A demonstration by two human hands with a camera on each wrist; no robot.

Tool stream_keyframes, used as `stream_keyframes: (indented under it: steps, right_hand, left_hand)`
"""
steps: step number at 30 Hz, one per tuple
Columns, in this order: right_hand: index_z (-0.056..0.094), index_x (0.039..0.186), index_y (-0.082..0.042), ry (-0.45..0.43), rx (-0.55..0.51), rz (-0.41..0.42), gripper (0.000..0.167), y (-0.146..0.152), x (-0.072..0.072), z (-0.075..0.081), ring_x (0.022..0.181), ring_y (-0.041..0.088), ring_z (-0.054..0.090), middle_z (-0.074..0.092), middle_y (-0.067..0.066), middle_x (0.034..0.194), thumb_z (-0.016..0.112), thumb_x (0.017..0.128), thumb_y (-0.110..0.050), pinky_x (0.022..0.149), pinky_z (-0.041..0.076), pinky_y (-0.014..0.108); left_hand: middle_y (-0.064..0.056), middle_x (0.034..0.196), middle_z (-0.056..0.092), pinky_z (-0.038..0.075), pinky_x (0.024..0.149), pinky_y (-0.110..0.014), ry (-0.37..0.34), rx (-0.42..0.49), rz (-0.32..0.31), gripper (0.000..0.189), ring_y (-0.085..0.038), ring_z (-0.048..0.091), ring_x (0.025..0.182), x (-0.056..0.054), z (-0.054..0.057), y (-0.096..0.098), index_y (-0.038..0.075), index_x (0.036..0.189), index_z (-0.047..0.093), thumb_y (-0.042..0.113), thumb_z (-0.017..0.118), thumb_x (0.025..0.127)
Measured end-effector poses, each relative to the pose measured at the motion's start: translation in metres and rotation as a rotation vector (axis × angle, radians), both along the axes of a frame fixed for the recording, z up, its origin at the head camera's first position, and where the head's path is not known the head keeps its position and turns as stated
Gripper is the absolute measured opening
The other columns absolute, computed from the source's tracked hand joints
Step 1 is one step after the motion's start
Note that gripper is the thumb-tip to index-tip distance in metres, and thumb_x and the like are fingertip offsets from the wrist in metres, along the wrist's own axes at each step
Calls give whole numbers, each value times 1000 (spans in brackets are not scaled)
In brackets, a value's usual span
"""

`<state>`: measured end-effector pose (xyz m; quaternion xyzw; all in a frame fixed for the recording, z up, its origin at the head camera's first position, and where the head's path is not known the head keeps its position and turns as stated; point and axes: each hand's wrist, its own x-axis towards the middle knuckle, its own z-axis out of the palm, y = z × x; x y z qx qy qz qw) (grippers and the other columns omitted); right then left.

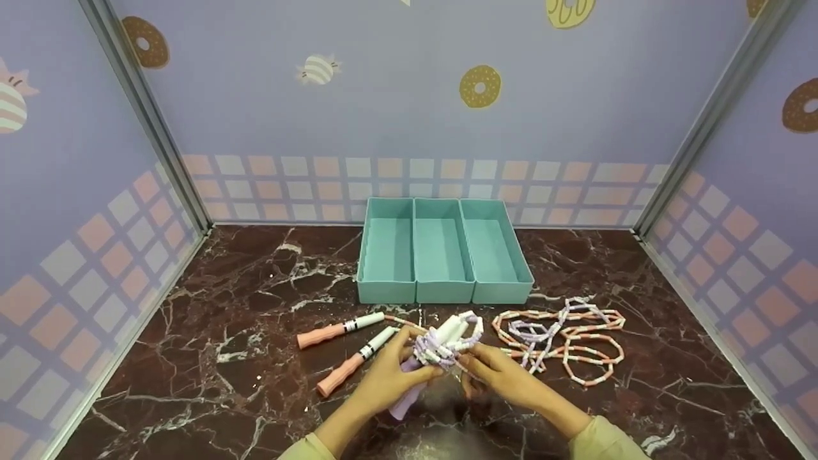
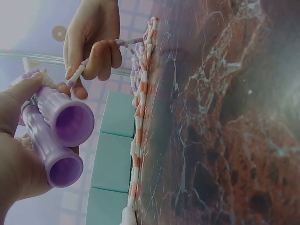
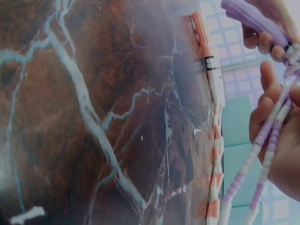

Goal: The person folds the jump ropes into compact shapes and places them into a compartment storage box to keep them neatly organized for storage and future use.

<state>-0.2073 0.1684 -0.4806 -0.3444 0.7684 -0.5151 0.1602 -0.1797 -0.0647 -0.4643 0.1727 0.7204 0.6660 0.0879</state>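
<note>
My left hand [image 1: 385, 378] grips the two purple handles [image 2: 52, 102] of a purple-and-white beaded jump rope, held together above the table. Part of its beaded cord [image 1: 436, 350] is looped around the white upper ends of the handles. My right hand [image 1: 501, 375] holds a stretch of the same cord [image 3: 259, 146] just to the right of the bundle. The rest of the purple cord trails to the table on the right. There it lies over the orange-and-white beaded cord [image 1: 593, 337] of a second jump rope, whose two orange handles [image 1: 345, 374] rest left of my left hand.
A teal box [image 1: 444, 292] with three compartments stands behind the hands, near the back wall. Patterned purple panels [image 1: 396, 128] enclose the dark marbled table [image 1: 255, 377] at the back and both sides.
</note>
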Motion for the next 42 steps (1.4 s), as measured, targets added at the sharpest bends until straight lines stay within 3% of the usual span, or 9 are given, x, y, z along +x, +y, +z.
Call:
stream_keyframes:
  steps: [5,8,12,16,23,28,32,36,42]
  right_hand:
    - [59,130,-2,157,36,-63,34,-4,4,-2,55,5,53,67,18,74,44,105,-21,47,48,23]
    - [57,137,-6,232,92,-93,38,-5,8,-2,60,-3,51,72,16,90,51,103,-22,54,49,18]
    - [61,132,-5,321,163,-116,36,-4,12,-2,68,-6,50,73,11,107,59,99,-18,61,49,16]
    - [68,118,-7,448,221,-134,25,-4,15,-1,64,-6,43,69,0,87,64,93,-9,57,42,14]
    - [69,109,-13,728,300,-193,30,-1,20,1,70,0,54,72,-5,89,68,81,-2,64,51,21]
    - [69,106,-16,927,319,-235,30,1,22,3,76,7,66,75,-5,92,74,78,-7,65,56,26]
    - [70,101,-16,1050,288,-236,23,3,22,6,76,9,70,74,-4,90,78,79,-13,63,56,25]
    - [67,89,-18,1157,252,-229,12,4,23,11,64,3,60,67,-8,80,77,83,-22,53,48,18]
    - [56,77,-18,1278,204,-192,22,5,19,19,54,0,38,51,-10,69,74,85,-28,45,30,12]
  left_hand:
    - [-22,112,67,62,69,-37,25,22,67,49,-16,69,79,-5,-1,-2,5,127,50,13,75,86]
    - [-24,116,65,63,70,-38,33,42,126,55,-18,69,80,-9,-3,-5,4,134,49,13,74,86]
    - [-26,112,65,62,70,-46,32,34,197,57,-26,70,76,-14,-5,-9,3,137,49,12,74,87]
    - [-25,104,68,61,68,-51,36,4,235,55,-30,71,71,-16,-6,-11,2,136,50,12,74,87]
    - [-26,99,70,62,60,-35,75,-54,271,55,-33,73,69,-17,-9,-13,1,135,51,12,75,86]
    - [-24,93,72,57,52,-25,124,-159,295,55,-34,72,65,-17,-10,-13,3,134,54,15,77,85]
    - [-24,97,73,53,50,-21,207,-286,340,61,-19,70,57,-21,-9,-14,2,136,54,22,79,83]
    - [-25,102,73,53,56,-22,272,-408,384,64,-9,66,54,-26,-11,-17,3,135,56,27,80,81]
    - [-15,83,75,49,51,-25,300,-543,363,63,-8,64,52,-27,-14,-17,8,134,59,31,80,80]
